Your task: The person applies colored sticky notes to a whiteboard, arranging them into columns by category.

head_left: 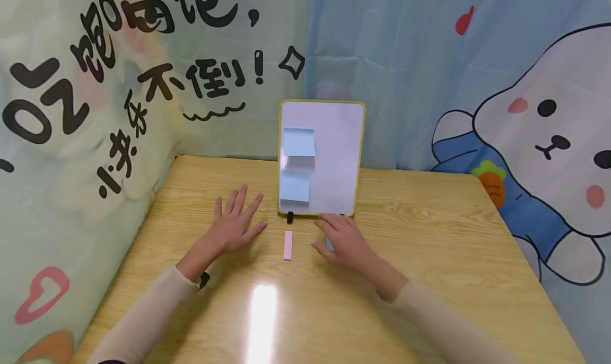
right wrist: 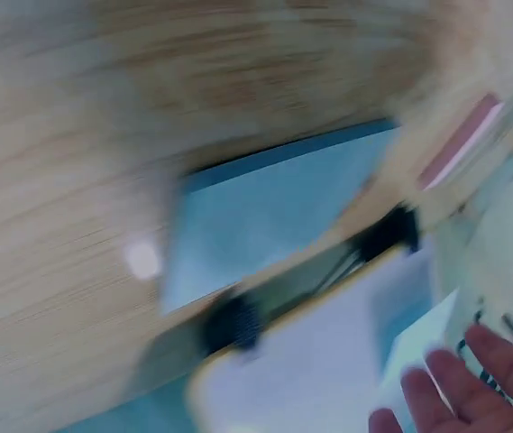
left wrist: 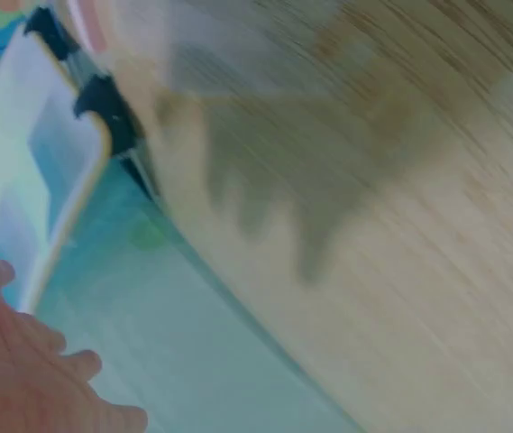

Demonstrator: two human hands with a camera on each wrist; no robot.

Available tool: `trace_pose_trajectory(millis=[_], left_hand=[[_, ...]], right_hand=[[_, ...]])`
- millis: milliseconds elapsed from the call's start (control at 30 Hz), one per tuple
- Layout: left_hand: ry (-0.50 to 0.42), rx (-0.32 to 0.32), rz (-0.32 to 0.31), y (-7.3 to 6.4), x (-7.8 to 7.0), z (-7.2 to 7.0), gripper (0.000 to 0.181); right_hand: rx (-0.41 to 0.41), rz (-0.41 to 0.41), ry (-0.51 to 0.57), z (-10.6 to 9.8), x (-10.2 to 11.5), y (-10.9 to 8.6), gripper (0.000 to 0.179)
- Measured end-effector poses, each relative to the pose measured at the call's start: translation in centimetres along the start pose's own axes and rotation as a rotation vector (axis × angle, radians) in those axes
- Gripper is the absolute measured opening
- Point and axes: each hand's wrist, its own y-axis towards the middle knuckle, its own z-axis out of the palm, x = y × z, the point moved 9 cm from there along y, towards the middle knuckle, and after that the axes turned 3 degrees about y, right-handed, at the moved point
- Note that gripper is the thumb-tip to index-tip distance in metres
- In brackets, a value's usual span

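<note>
My left hand (head_left: pixel 234 223) is spread over the table left of the whiteboard, holding nothing; in the left wrist view its fingers (left wrist: pixel 31 370) reach in from the lower left. My right hand (head_left: pixel 346 242) is over a blue sticky-note pad (head_left: pixel 329 244), mostly hidden beneath it in the head view. From the right wrist, that pad (right wrist: pixel 274 216) shows whole on the table, apart from my extended fingers (right wrist: pixel 459 383). A yellow-edged whiteboard (head_left: pixel 336 157) carries an upper blue sticky note (head_left: pixel 298 142) and a lower one (head_left: pixel 294 185).
A narrow pink pad (head_left: pixel 288 245) lies between my hands. Black feet (head_left: pixel 290 217) support the whiteboard's lower edge. Behind the wooden table (head_left: pixel 215 321) hangs a printed curtain (head_left: pixel 382 77), with another stretch along the left side. Both wrist views are blurred.
</note>
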Motion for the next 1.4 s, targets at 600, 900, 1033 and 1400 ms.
trace_pose_trajectory(millis=[600,900,1033,1400], left_hand=[[0.125,0.138,0.261,-2.8,-4.9,3.2,0.057],[0.117,0.115,0.281,-3.1,-5.0,3.1,0.054],[0.122,0.123,0.276,-3.2,-4.9,3.2,0.051],[0.143,0.134,0.286,-3.3,-4.8,3.2,0.045]], right_hand=[[0.414,0.013,0.004,7.8,4.3,3.1,0.026],[0.398,0.036,-0.036,8.3,4.3,3.3,0.018],[0.443,0.06,-0.03,8.7,4.0,3.5,0.022],[0.437,0.033,-0.037,8.3,4.6,4.1,0.028]])
